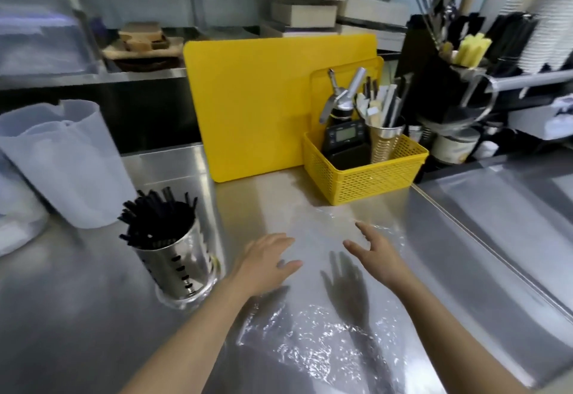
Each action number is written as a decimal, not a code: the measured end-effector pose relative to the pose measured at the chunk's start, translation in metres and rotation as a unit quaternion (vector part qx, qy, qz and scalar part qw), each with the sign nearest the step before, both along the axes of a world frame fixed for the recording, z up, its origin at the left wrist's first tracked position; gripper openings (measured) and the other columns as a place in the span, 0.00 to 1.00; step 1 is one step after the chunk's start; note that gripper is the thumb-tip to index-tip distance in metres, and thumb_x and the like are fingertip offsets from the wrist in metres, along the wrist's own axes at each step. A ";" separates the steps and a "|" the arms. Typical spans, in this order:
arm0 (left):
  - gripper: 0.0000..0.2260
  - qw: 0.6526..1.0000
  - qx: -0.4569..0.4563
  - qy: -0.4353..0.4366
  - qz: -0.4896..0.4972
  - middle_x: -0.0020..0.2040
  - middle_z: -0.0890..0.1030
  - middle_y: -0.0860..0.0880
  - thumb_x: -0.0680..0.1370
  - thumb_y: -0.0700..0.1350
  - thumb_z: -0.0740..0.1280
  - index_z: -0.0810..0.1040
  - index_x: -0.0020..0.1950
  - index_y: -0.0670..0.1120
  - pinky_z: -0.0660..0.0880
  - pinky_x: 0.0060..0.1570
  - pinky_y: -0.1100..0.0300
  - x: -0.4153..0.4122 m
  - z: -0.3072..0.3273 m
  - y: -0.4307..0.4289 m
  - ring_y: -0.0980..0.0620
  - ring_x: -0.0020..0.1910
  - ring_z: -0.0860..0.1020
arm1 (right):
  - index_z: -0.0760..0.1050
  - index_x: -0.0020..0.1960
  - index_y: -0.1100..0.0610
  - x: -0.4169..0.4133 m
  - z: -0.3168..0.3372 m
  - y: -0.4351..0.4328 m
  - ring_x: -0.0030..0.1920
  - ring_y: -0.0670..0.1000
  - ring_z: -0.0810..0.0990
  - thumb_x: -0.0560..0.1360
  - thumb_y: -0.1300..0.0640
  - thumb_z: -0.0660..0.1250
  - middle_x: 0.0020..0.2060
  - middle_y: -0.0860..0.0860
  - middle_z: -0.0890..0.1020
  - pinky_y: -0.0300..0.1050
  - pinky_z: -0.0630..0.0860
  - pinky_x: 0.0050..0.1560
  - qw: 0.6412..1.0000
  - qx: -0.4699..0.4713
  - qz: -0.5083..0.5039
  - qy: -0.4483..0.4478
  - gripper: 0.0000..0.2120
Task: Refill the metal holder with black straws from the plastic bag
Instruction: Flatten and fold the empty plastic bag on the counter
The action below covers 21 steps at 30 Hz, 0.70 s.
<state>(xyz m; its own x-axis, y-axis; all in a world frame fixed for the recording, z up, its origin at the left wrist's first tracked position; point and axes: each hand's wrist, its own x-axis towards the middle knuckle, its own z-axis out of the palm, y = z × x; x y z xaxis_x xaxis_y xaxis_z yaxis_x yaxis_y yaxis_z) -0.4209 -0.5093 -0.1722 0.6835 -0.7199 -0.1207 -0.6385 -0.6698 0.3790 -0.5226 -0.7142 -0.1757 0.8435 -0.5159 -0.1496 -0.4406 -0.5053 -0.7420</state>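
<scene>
A perforated metal holder (183,266) stands on the steel counter at the left, packed with black straws (155,217) that stick out of its top. A clear plastic bag (313,341) lies flat and crinkled on the counter in front of me; I see no straws in it. My left hand (266,260) hovers just right of the holder with fingers spread and holds nothing. My right hand (375,251) hangs over the far part of the bag, fingers straight and apart, casting a shadow on the plastic.
A yellow cutting board (257,105) leans against the back. A yellow mesh basket (366,173) holds a scale, a whipper and a utensil cup. A translucent plastic jug (62,158) stands at the left. A counter seam and edge (483,238) run along the right.
</scene>
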 end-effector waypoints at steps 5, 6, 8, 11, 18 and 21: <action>0.30 0.995 0.076 0.044 0.047 0.78 0.51 0.48 0.77 0.61 0.56 0.54 0.75 0.52 0.50 0.72 0.52 -0.009 -0.043 -0.006 0.47 0.76 0.52 | 0.65 0.70 0.56 -0.030 -0.038 -0.027 0.66 0.59 0.69 0.74 0.48 0.65 0.69 0.58 0.69 0.56 0.66 0.66 0.993 -0.039 -0.070 0.086 0.27; 0.30 0.993 0.092 0.043 0.055 0.78 0.49 0.47 0.77 0.61 0.55 0.53 0.76 0.52 0.50 0.72 0.51 -0.011 -0.048 -0.006 0.47 0.76 0.50 | 0.65 0.70 0.56 -0.035 -0.043 -0.030 0.66 0.60 0.69 0.74 0.48 0.64 0.68 0.58 0.69 0.55 0.66 0.66 0.989 -0.046 -0.086 0.108 0.27; 0.29 0.991 0.109 0.020 0.078 0.78 0.50 0.47 0.77 0.61 0.56 0.54 0.75 0.52 0.51 0.72 0.50 -0.015 -0.056 -0.009 0.47 0.76 0.51 | 0.66 0.68 0.56 -0.042 -0.050 -0.031 0.66 0.61 0.68 0.73 0.47 0.65 0.66 0.59 0.69 0.54 0.67 0.65 0.980 -0.067 -0.110 0.150 0.27; 0.26 0.987 0.080 0.000 0.142 0.71 0.65 0.45 0.75 0.58 0.62 0.65 0.69 0.47 0.62 0.65 0.51 -0.014 -0.059 -0.018 0.45 0.69 0.63 | 0.69 0.60 0.59 -0.046 -0.055 -0.029 0.62 0.61 0.70 0.70 0.48 0.67 0.60 0.59 0.72 0.54 0.68 0.62 0.967 -0.091 -0.169 0.169 0.24; 0.29 0.918 -0.108 0.174 0.340 0.54 0.76 0.40 0.69 0.48 0.73 0.64 0.61 0.38 0.73 0.53 0.49 0.000 -0.056 -0.030 0.39 0.55 0.76 | 0.67 0.50 0.63 -0.033 -0.050 -0.041 0.45 0.59 0.77 0.69 0.50 0.73 0.40 0.57 0.73 0.46 0.68 0.42 0.966 0.061 -0.201 0.152 0.22; 0.11 0.908 -0.120 0.203 0.346 0.38 0.75 0.44 0.71 0.45 0.72 0.71 0.41 0.42 0.71 0.42 0.54 0.006 -0.059 -0.026 0.44 0.40 0.75 | 0.67 0.34 0.60 -0.032 -0.054 -0.052 0.27 0.52 0.68 0.69 0.56 0.73 0.24 0.54 0.68 0.42 0.64 0.30 0.970 0.129 -0.182 0.097 0.16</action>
